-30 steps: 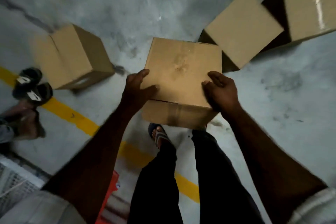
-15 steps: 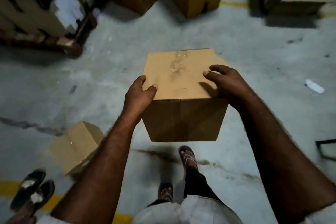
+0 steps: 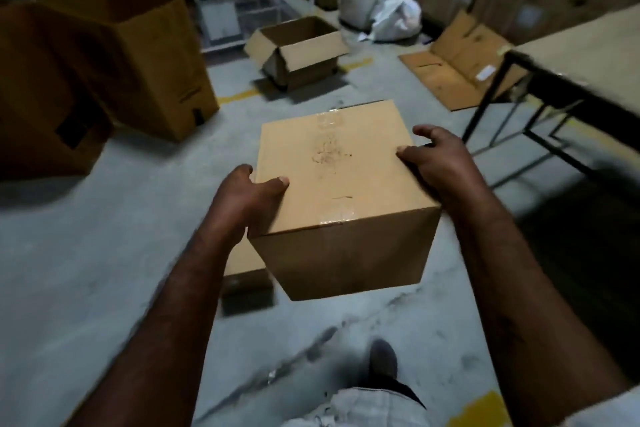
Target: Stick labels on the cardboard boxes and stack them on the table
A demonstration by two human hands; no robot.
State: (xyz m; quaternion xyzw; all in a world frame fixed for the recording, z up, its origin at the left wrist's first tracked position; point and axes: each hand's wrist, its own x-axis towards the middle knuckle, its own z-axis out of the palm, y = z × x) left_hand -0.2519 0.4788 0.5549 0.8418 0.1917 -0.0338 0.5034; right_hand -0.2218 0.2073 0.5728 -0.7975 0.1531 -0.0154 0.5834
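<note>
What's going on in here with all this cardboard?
A person holds a taped box off the floor with both hands. The left hand grips its near left corner and the right hand grips its right edge. No label shows on its top. The table is ahead to the right, so the box is not yet stacked. An open box and flattened cardboard lie on the floor beyond.

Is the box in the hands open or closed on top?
Closed. The carried box has its top flaps flat, with clear tape along the middle seam. The left hand and right hand grip its sides.
</note>
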